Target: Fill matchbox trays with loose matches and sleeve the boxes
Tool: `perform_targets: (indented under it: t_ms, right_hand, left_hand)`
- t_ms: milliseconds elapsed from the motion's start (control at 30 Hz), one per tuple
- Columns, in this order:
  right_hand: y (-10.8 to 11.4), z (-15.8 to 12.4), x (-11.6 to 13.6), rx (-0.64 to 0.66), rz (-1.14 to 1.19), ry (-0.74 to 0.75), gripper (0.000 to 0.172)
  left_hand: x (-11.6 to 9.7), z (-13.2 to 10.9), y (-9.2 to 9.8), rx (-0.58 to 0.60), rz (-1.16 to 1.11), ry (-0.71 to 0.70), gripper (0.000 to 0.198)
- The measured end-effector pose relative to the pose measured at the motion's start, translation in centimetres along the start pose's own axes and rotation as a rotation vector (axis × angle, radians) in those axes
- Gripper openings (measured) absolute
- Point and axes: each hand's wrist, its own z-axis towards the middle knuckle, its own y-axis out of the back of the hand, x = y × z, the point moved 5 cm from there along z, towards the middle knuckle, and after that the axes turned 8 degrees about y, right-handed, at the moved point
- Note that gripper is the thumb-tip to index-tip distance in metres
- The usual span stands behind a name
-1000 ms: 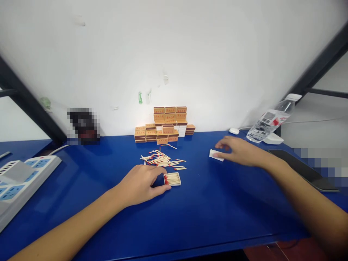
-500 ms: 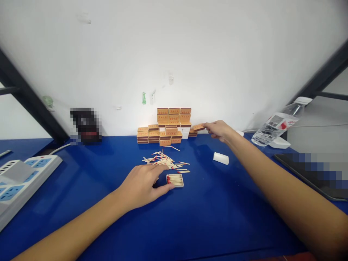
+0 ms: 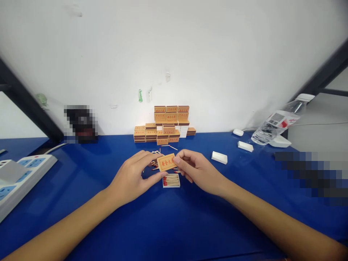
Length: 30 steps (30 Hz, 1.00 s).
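Observation:
An orange matchbox with red lettering is pinched at its right end by the thumb and fingers of my right hand. My left hand reaches in from the left, thumb and index finger apart around the box's left end; whether a fingertip touches it I cannot tell. Just below the box, a white matchbox tray full of red-tipped matches lies on the blue table, close to my left thumb. Loose matches lie behind the box, partly hidden by it and my fingers.
Stacked matchboxes stand against the wall. To the right lie a white tray-like piece and another white piece. A tilted water bottle is farther right. A power strip sits at the left.
My right hand has come from the right side of the stack to the front middle, bringing the matchbox. My left hand stays near the tray. The second white piece is now uncovered.

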Motion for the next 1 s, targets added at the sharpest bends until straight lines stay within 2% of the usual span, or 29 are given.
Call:
perform_targets:
  t_ms: [100,200,267,333,400,500,633,1000]
  right_hand:
    - [1.2,-0.3,0.0,0.055,-0.165,0.061,0.039]
    - [1.3,-1.0,0.0,0.206,-0.427,0.1,0.046]
    - [1.0,-1.4,-0.1,0.273,-0.531,0.103,0.041]
    - [0.9,-1.4,-0.1,0.276,-0.566,0.122,0.03]
    - [1.2,-1.2,-0.2,0.256,-0.553,0.146,0.026]
    - [2.8,-0.7,-0.5,0.202,-0.47,0.146,0.03]
    - [4.7,-0.2,-0.8,0.128,-0.301,0.107,0.032]
    - [4.6,-0.2,-0.4,0.075,-0.207,0.077,0.035]
  left_hand:
    - [0.8,0.5,0.4,0.006,0.006,0.05,0.038]
    - [1.6,1.0,0.6,0.034,-0.022,0.113,0.039]
    - [2.1,1.1,0.4,0.074,-0.078,0.18,0.04]
    - [2.5,1.1,0.1,0.116,-0.147,0.26,0.04]
    - [2.7,1.1,-0.1,0.142,-0.206,0.338,0.04]
    - [3.0,1.2,-0.3,0.187,-0.307,0.421,0.043]
    - [3.3,1.3,-0.6,0.286,-0.463,0.434,0.045]
    - [4.1,0.7,-1.5,0.459,-0.506,0.433,0.051]
